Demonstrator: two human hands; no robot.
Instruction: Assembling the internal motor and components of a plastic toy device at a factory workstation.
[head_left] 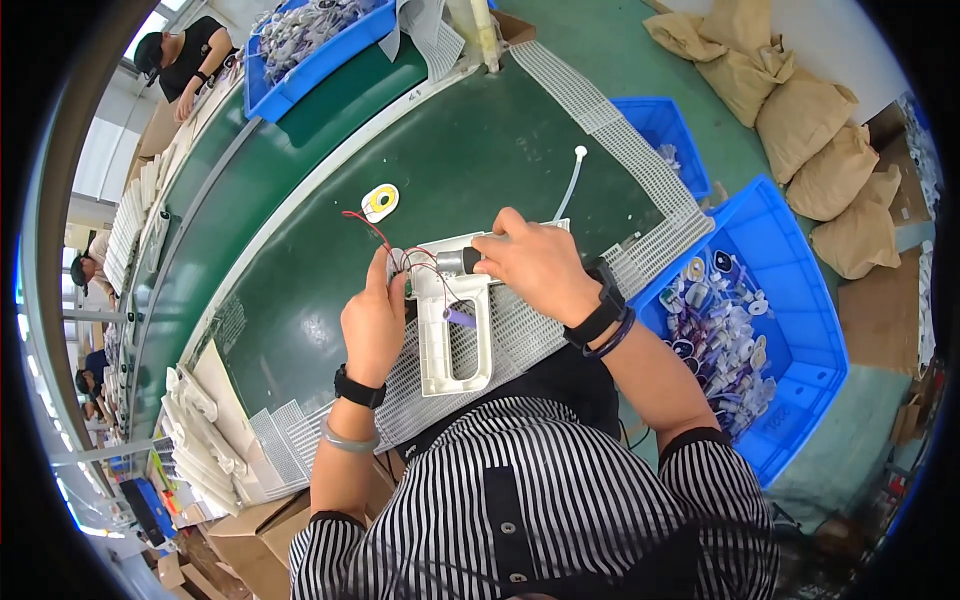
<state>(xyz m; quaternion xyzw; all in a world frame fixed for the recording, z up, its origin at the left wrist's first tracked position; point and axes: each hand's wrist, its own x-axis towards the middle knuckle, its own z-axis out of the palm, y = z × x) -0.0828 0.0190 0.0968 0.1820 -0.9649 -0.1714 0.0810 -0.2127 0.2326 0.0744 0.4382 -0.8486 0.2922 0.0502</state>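
In front of me a white plastic housing half with a looped handle (431,368) lies on a perforated mat. My right hand (540,265) is closed at the end of a silver cylindrical motor (452,262), over the upper part of the housing. My left hand (372,325) pinches a small pale part (397,262) with thin red wires at the housing's left end; the fingers partly hide it. A purple cylinder (461,318) sits by the handle opening. Beyond my hands lies a white oval piece with a yellow ring (380,203). A translucent tube with a white tip (570,185) sticks out past the housing.
Blue bins hold small parts: one on the right (800,345), one behind it (640,115), another at the back left (320,62). White housings (205,430) are stacked at the left. Tan sacks (805,120) stand on the right. A co-worker (195,55) sits across the conveyor.
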